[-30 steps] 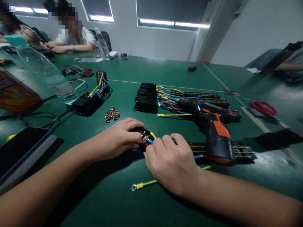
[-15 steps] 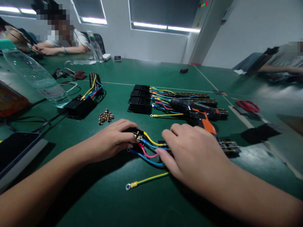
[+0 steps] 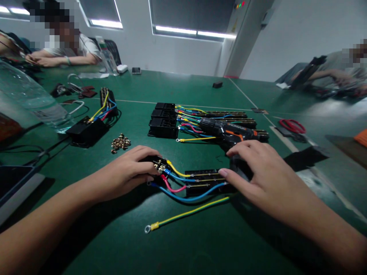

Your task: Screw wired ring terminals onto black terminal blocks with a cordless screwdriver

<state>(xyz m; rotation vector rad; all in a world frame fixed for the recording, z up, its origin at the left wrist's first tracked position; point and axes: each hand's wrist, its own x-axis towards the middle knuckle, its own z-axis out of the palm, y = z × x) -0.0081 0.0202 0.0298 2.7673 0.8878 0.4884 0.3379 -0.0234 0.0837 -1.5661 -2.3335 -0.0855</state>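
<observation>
My left hand is closed round a black terminal block with brass contacts. Yellow, blue and red wires run from it to a black slotted strip. A second blue wire loops below them, its left ring lug beside the fingertips. My right hand, thumb and fingers apart, is over the strip's right part and the handle of a black and orange power drill; nothing is gripped in it. Nearer me lies a yellow-green wire with a ring lug.
Brass screws lie in a pile left of centre. Several wired black blocks are lined up beyond. Another wired block, a plastic bottle and a dark device are at left. Red-handled scissors lie right; people sit across the table.
My right hand has moved right, off the wires, and spread towards the drill, uncovering the strip. My left hand keeps its hold on the block. The whole view has shifted slightly.
</observation>
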